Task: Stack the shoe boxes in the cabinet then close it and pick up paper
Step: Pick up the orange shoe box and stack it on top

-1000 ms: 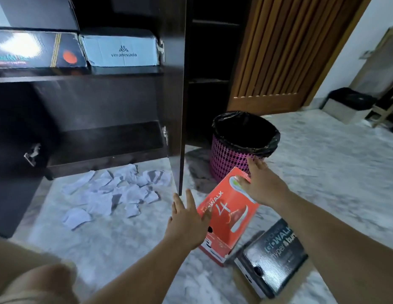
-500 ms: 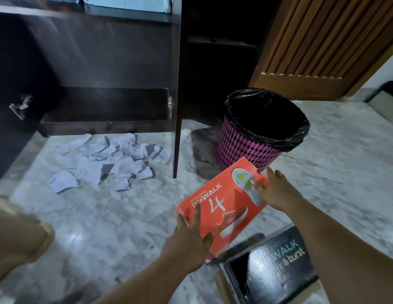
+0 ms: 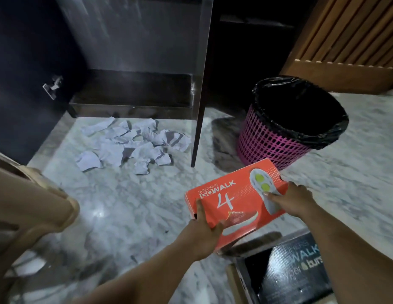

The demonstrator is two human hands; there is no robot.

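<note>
**Orange box in both hands, shelf ahead**

Nearest to the person, at the lower right, a black shoe box point(image 3: 285, 275) lies on the marble floor point(image 3: 116, 207), waiting its turn. Just above it the orange shoe box point(image 3: 235, 202) is held clear of the floor, lid up and tilted. The left hand point(image 3: 204, 235) clamps its near left corner, thumb on top and the other fingers curled out of sight beneath; the right hand point(image 3: 290, 200) grips the far right end, fingers wrapped over the edge. Both hands are closed firmly on this one box.

This looks like the stacking step, one box mid-carry. Next it needs swinging left and forward, past the open cabinet door point(image 3: 201, 84) whose edge stands between the box and the opening, then levelling to slide onto the bottom shelf point(image 3: 132, 91).

Beyond, crumpled paper point(image 3: 134, 145) is scattered on the floor just before that shelf, a job for later. The pink bin point(image 3: 279, 141) with its black liner stands right of the door.
</note>
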